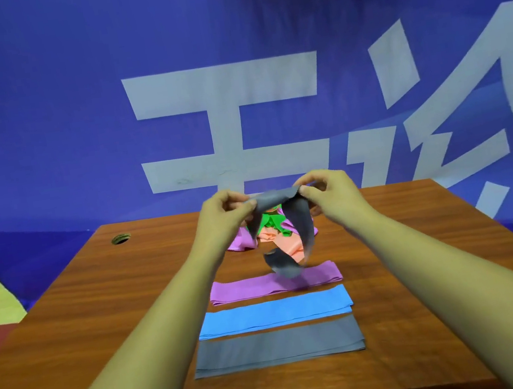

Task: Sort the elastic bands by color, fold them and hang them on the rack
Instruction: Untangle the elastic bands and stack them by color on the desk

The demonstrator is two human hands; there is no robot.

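Left hand (224,211): raised above the far half of the table, fingers and thumb curled, pinching the left end of the loose grey band.
Right hand (322,194): raised level with the left hand and close to it, thumb and fingers pinching the right end of the same band.
Loose grey band (274,198): held in the air between the two hands; a short span is stretched between them, and a longer strip hangs down from the right hand, curling at its lower end just above the folded purple band.
Pile of bands (270,236): an unsorted heap of purple, green and peach bands on the table, beneath and behind the hands, partly hidden by them.
Folded purple band (249,288): a flat strip lying crosswise, farthest of the three folded strips from the person.
Folded blue band (275,312): a flat strip just nearer than the purple one and parallel to it.
Folded grey band (277,345): a flat strip nearest the person, parallel to the blue one.
Table (97,303): brown wood grain, bearing all the bands at rest.
Cable hole (121,238): a round opening near the table's far left corner.
Banner (36,128): a blue backdrop with large white characters behind the table.
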